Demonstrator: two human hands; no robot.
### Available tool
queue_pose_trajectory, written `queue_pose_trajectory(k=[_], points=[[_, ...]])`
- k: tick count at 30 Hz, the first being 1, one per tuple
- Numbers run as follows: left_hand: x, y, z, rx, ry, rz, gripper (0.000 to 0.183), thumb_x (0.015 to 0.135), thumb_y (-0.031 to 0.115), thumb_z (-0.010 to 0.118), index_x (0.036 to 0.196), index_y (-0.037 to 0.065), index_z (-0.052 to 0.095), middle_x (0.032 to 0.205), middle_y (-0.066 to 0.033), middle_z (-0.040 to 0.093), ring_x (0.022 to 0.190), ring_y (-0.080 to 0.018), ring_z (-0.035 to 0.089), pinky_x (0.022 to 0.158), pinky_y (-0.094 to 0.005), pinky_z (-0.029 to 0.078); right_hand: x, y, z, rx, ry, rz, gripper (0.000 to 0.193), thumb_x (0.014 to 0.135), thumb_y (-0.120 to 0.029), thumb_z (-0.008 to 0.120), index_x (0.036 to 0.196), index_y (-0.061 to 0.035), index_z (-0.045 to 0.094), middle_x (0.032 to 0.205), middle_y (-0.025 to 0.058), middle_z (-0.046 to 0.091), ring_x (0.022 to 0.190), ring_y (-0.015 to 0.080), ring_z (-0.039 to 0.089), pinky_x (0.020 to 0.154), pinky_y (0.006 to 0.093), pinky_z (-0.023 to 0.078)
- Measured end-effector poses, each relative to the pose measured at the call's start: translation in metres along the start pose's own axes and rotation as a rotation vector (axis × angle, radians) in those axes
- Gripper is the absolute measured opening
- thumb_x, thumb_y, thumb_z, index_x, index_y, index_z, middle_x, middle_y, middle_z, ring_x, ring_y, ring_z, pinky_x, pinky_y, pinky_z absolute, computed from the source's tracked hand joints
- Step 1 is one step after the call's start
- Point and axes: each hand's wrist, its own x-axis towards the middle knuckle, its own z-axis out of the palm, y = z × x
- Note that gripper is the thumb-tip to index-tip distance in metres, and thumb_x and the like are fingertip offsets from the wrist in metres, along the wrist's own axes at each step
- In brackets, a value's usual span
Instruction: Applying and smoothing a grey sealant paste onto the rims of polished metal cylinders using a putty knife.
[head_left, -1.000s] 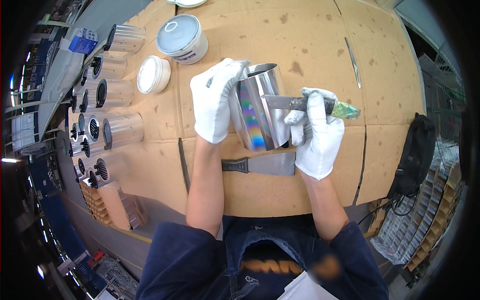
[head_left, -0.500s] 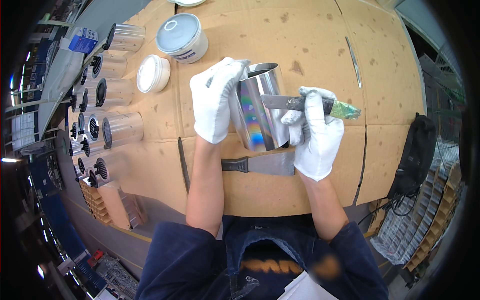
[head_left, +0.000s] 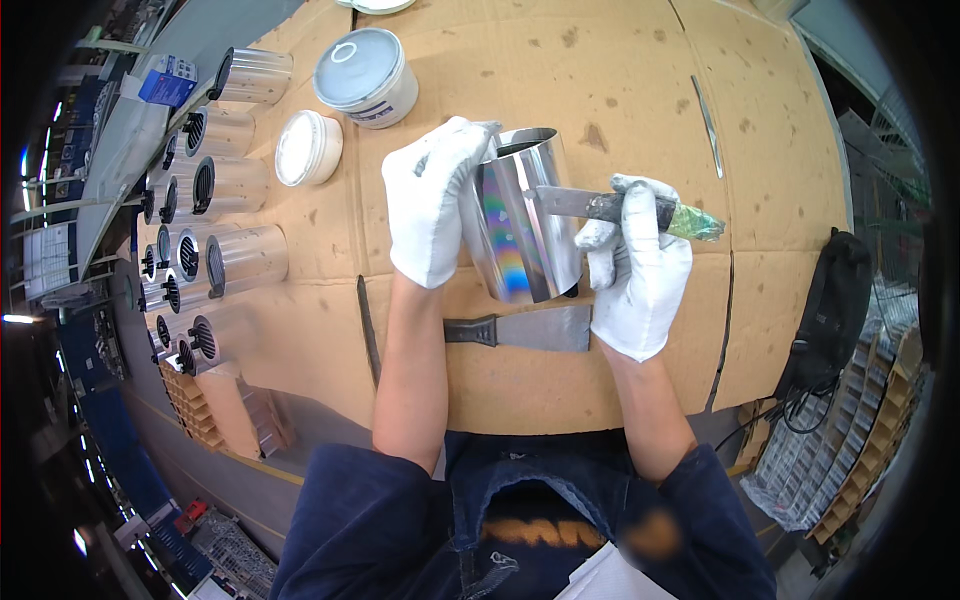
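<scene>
A shiny metal cylinder point(head_left: 512, 235) stands tilted in front of me, its dark hollow top facing away. My left hand point(head_left: 432, 205), in a white glove, is closed on its upper left rim. Pinched in my gloved right hand point(head_left: 648, 285) is a narrow-bladed scraper point(head_left: 600, 206), its dark handle ending in green wrapping. The blade points left, its tip at or just in front of the cylinder's right side; contact is hard to tell. Below the cylinder, a wide putty knife point(head_left: 540, 328) lies flat, dark handle to the left.
Several similar metal cylinders point(head_left: 240, 262) with black slotted ends line the table's left side. A lidded white tub point(head_left: 368, 80) and a smaller white tub point(head_left: 308, 148) stand beyond my left hand. A thin metal strip point(head_left: 708, 125) lies on the stained cardboard point(head_left: 640, 90). A black bag point(head_left: 828, 310) hangs at the right edge.
My right hand and the scraper have shifted slightly right across the cylinder's front. The cylinder and my left hand have moved barely, a touch to the right.
</scene>
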Motion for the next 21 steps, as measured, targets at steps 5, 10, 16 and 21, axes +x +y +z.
queue_pose_trajectory(k=[5, 10, 16, 21], points=[[-0.001, -0.001, 0.000, -0.003, 0.008, 0.010, 0.031, 0.094, 0.016, 0.045, 0.070, -0.002, 0.051, 0.073, -0.0074, 0.054, 0.073, -0.0157, 0.052, 0.098, -0.0410, 0.042, 0.002, 0.004, -0.002, -0.028, 0.012, -0.004, 0.018, 0.096, -0.016, 0.056, 0.101, 0.0003, 0.060, 0.063, 0.0072, 0.062, 0.044, 0.0054, 0.046, 0.039, 0.0205, 0.030], [0.002, -0.006, -0.006, -0.111, -0.039, -0.006, 0.023, 0.088, 0.011, 0.057, 0.091, -0.010, 0.066, 0.081, -0.0043, 0.062, 0.075, -0.0091, 0.052, 0.069, -0.0224, 0.042, 0.020, -0.025, -0.019, -0.022, -0.100, 0.003, 0.020, 0.095, -0.021, 0.058, 0.099, -0.0016, 0.062, 0.062, 0.0047, 0.060, 0.042, 0.0045, 0.044, 0.037, 0.0185, 0.028], [0.000, -0.001, -0.003, -0.019, -0.031, 0.012, 0.031, 0.093, 0.016, 0.045, 0.069, -0.002, 0.052, 0.072, -0.0071, 0.054, 0.072, -0.0157, 0.051, 0.099, -0.0411, 0.041, 0.036, -0.037, -0.007, -0.239, -0.248, 0.035, 0.022, 0.094, -0.022, 0.059, 0.095, -0.0008, 0.065, 0.061, 0.0038, 0.060, 0.044, 0.0056, 0.046, 0.040, 0.0192, 0.032], [0.000, -0.001, -0.003, -0.023, -0.027, 0.014, 0.031, 0.093, 0.015, 0.045, 0.069, -0.002, 0.053, 0.071, -0.0071, 0.054, 0.072, -0.0158, 0.051, 0.099, -0.0412, 0.041, 0.041, -0.036, -0.002, -0.252, -0.289, 0.030, 0.020, 0.094, -0.021, 0.060, 0.095, -0.0009, 0.066, 0.062, 0.0029, 0.061, 0.046, 0.0054, 0.047, 0.041, 0.0189, 0.032]])
